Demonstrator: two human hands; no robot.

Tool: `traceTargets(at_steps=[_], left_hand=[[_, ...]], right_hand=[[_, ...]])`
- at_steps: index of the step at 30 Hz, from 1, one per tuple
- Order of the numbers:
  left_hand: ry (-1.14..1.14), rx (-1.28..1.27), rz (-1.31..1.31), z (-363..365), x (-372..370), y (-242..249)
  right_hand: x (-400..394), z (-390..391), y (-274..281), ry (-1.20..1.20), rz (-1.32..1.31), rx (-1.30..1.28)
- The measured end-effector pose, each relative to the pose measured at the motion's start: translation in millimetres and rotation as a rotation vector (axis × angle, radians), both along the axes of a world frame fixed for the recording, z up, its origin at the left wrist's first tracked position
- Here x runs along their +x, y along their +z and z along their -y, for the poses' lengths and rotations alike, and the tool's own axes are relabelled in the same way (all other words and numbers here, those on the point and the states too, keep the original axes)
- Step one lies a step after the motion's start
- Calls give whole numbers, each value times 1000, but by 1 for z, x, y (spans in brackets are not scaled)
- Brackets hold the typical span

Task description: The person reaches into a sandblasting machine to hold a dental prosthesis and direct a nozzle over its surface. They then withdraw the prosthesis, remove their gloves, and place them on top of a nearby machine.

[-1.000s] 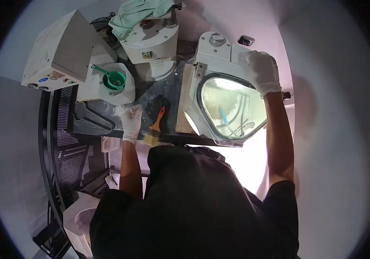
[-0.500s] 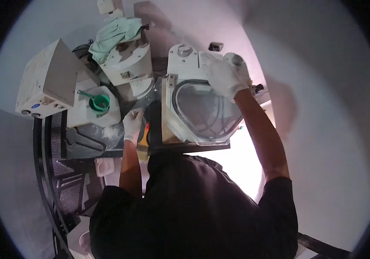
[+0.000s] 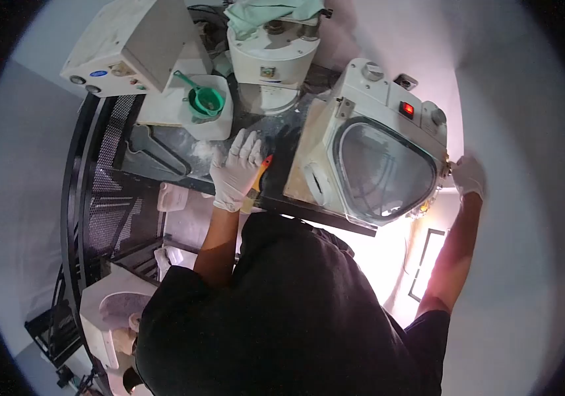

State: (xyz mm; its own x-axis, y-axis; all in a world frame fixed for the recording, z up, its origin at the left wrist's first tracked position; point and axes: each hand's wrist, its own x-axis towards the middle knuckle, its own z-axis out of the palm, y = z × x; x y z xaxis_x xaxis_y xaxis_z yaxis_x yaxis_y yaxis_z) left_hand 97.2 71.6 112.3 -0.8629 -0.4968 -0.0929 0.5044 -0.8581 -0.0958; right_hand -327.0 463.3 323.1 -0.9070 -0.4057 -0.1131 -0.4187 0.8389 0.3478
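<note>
My left hand (image 3: 235, 173), in a whitish glove, is held open over the front of the dark bench, fingers apart and nothing in them. Just beside it lies a flat brush with an orange handle (image 3: 265, 170). A white machine (image 3: 322, 148) with a rounded clear window (image 3: 388, 168) stands to the right, its window cover down. On its top a red switch (image 3: 406, 109) glows between two round dials. My gloved right hand (image 3: 469, 177) reaches the machine's right side, fingers closed around a small knob there, mostly hidden by the hand.
A green strainer (image 3: 206, 101) rests on a white container (image 3: 213, 129). Behind are a boxy control unit (image 3: 131, 49) and a round white machine (image 3: 272, 56) with a green cloth (image 3: 269, 13) on top. A dark dustpan-like piece (image 3: 157, 155) lies at the bench's left, near white powder.
My right hand has moved from the machine's top to its right side, uncovering the lit red switch. My left hand's fingers have opened out. The whole view has shifted.
</note>
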Motion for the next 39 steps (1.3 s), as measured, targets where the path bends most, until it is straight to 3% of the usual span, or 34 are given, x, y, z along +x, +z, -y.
traceTargets(at_steps=[3, 4, 7, 10, 12, 15, 16, 17, 20, 26, 29, 31, 34, 35, 39], left_hand=[[6, 37, 122, -1, 0, 9], [-32, 24, 52, -1, 1, 14], [-66, 12, 55, -2, -9, 27], [-81, 10, 10, -6, -21, 43], [-71, -32, -4, -10, -36, 49], [-5, -137, 99, -19, -61, 67], [71, -169, 359, -29, -70, 103], [83, -216, 374, -29, -78, 111], [186, -326, 499, -35, -89, 132], [182, -416, 609, -33, -93, 131], [99, -518, 584, -52, -98, 134], [27, -601, 577, -78, -97, 145], [284, -1616, 651, -92, -74, 184], [277, -1607, 551, -94, -70, 188], [-23, -1568, 205, -85, -36, 207]], right_hand=[[28, 5, 17, 65, 47, -140], [24, -3, 10, 191, 55, -266], [43, -9, 19, 291, -85, -224], [111, 50, 58, 116, -229, -685], [209, 116, 95, -132, 141, -961], [279, 166, 48, 820, 557, -1005], [307, 189, 45, 821, 677, -882], [319, 205, 20, 1039, 485, -904], [343, 226, -4, 1040, 218, -641], [329, 228, -41, 937, 166, -958], [285, 233, -56, 904, -20, -912], [272, 241, -25, 769, 62, -1098], [258, 241, 15, 427, 326, -1362], [253, 240, 20, 284, 440, -1439], [217, 229, 16, 583, -41, -1218]])
